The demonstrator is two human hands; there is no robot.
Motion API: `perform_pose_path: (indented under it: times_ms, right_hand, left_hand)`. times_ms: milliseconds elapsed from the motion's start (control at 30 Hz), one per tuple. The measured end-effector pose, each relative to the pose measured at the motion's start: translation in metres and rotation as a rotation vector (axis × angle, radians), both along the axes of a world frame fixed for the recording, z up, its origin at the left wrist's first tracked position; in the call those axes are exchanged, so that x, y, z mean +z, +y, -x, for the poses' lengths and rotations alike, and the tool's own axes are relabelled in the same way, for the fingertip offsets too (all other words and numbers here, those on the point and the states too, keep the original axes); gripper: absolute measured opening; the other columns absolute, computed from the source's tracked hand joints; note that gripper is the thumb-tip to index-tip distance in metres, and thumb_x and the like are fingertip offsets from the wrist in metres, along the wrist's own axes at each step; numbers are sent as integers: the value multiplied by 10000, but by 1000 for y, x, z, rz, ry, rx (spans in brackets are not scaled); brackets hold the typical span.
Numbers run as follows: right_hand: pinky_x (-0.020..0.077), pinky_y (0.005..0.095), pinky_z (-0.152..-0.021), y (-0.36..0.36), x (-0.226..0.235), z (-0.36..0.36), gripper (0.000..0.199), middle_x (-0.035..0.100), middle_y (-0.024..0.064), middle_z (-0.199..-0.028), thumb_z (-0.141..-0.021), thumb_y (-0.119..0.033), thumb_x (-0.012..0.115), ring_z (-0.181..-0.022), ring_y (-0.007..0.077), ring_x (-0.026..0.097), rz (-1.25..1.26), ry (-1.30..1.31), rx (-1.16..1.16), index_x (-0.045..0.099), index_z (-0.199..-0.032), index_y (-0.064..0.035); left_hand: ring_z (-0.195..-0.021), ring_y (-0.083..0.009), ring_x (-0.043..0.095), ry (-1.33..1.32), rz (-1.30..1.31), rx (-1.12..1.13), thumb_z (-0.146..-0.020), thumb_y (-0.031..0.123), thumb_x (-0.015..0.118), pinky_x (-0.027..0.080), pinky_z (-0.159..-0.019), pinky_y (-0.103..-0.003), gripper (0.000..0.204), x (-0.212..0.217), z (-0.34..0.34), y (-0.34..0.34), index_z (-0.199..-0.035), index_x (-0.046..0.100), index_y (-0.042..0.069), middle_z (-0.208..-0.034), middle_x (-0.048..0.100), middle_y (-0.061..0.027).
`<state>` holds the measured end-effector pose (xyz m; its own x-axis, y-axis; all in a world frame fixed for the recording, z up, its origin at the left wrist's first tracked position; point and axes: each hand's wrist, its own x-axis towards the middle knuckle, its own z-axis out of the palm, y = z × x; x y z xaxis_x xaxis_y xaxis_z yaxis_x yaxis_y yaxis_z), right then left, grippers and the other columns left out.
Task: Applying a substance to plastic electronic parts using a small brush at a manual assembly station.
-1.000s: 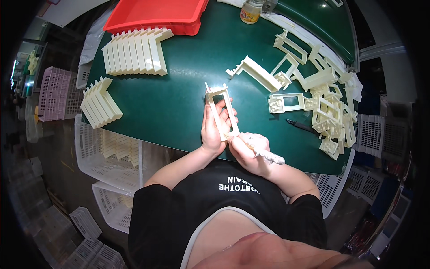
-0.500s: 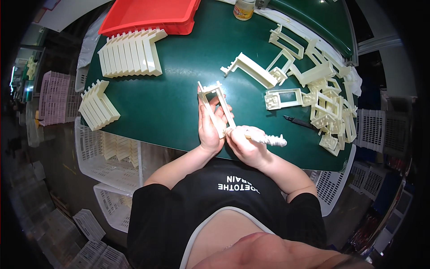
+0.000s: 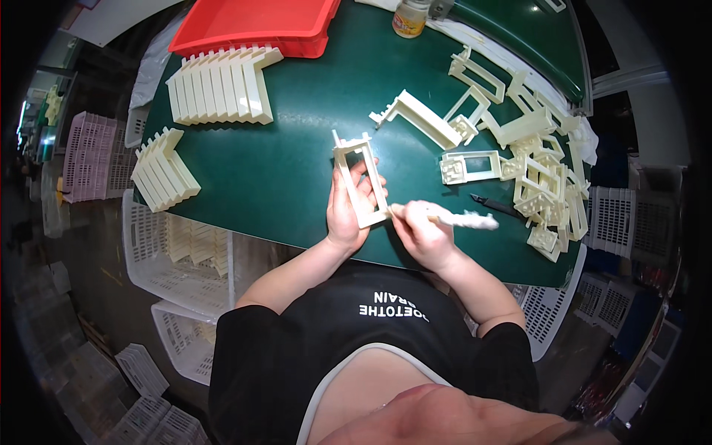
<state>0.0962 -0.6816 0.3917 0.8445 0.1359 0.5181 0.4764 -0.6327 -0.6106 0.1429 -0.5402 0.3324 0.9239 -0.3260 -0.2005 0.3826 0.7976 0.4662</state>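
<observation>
My left hand (image 3: 343, 220) is closed round a cream plastic frame (image 3: 375, 218), a long open rectangle with small prongs at its far end. Its fingers show through the opening and along the right bar. In my right hand (image 3: 428, 236) is a slim tool with a white, wrapped-looking handle (image 3: 473, 220) that sticks out to the right. The fingertips pinch the tool's front end close to the frame's near right corner. Its tip is too small to make out, and I cannot tell whether it touches the frame.
Cream frames (image 3: 541, 180) lie heaped on the green table's right side, beside a dark craft knife (image 3: 495, 204). Two neat rows of cream parts (image 3: 221, 89) stand at the left. Behind them are a red tray (image 3: 278, 46) and a jar (image 3: 410, 19). White baskets (image 3: 176, 280) sit below the left edge.
My right hand with the tool has moved right, off the frame's near corner, which now shows. The frame has turned slightly in my left hand. The whole view has shifted a little.
</observation>
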Motion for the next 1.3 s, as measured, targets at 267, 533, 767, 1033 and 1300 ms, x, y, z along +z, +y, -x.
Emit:
perform_pose_path:
  times_ms: [267, 533, 767, 1033, 1300]
  right_hand:
    - [514, 248, -559, -39, 31, 17, 304, 654, 198, -791, -839, -181, 700, -623, 179, 639, -809, 262, 279, 447, -774, -26]
    - [435, 217, -557, -31, 24, 31, 463, 603, 102, -837, -995, -430, 374, -634, 112, 554, -720, 194, -70, 526, -1024, 6]
    - [455, 236, -549, -29, 21, 26, 211, 630, 78, -719, -946, -153, 507, -589, 133, 577, -540, 226, 64, 610, -842, -1]
    - [447, 248, -539, -31, 12, 35, 195, 608, 75, -653, -918, -113, 543, -558, 133, 568, -464, 321, 70, 619, -782, 4]
    - [452, 250, -525, -17, 18, 27, 158, 603, 71, -618, -883, -60, 568, -533, 142, 577, -347, 296, 127, 628, -750, 2]
  left_hand:
    - [-969, -237, 567, 51, 265, -262, -1015, 402, 253, 496, -815, -362, 447, 1, -6, 12, -1369, 363, 152, -1297, 492, -170]
    - [-969, -217, 585, 65, 94, -292, -1020, 387, 213, 505, -805, -361, 437, 17, -4, 23, -1368, 351, 163, -1299, 511, -168]
    - [-936, -240, 606, -36, 42, -216, -1017, 382, 256, 546, -768, -375, 476, 54, -7, 77, -1328, 397, 50, -1249, 535, -176]
    - [-1185, -334, 516, -146, -1769, 1146, -990, 356, 361, 372, -1006, -374, 528, 73, -90, 406, -1351, 428, -24, -1258, 555, -212]
    - [-1192, -364, 507, 135, -1741, 551, -977, 335, 365, 389, -985, -402, 466, 26, -121, 395, -1307, 485, 28, -1252, 550, -231]
